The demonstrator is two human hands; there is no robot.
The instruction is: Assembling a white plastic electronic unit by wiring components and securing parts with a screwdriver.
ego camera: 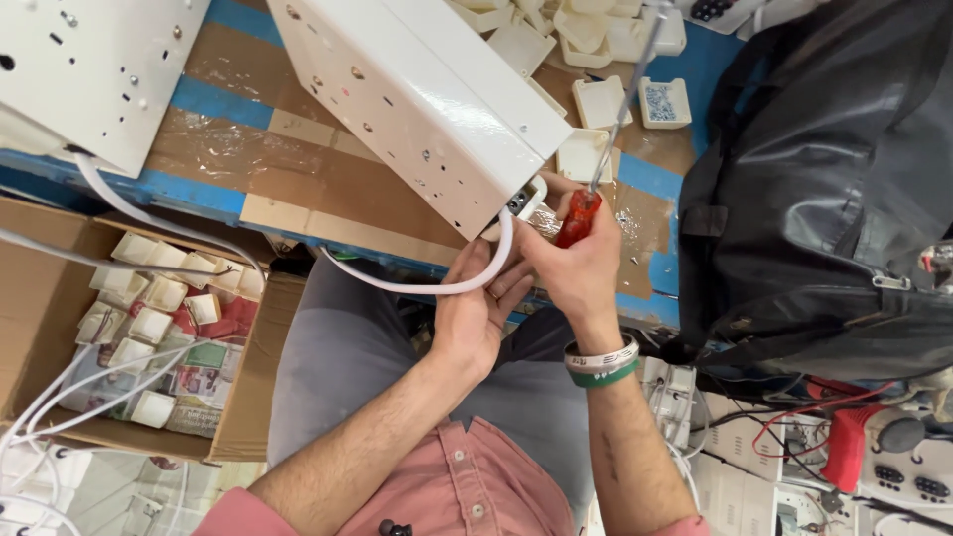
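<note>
White metal housing [427, 99], long and punched with small holes, runs from top centre down to mid-frame, its lower end hanging over the near edge of the worktop [228, 109], a blue surface patched with brown cardboard and tape. Black bag [824, 199] fills the upper right of the frame, resting on the worktop's right end. Cardboard box [40, 298] at lower left holds many small white plastic caps [149, 293] and some printed paper. Second white perforated panel [89, 69] sits at upper left. More small white plastic parts [601, 99] lie scattered at top centre-right. White cable [417, 288] leaves the housing's lower end and loops leftward in mid-frame. Left hand [476, 308], centre frame, is cupped under the housing end with fingers curled around the cable where it enters. Right hand [581, 263], just beside the left and touching it, is closed around the red handle of a screwdriver [601, 149], shaft pointing up toward top right. Two wristbands [601, 362], white and green, circle the right wrist.
</note>
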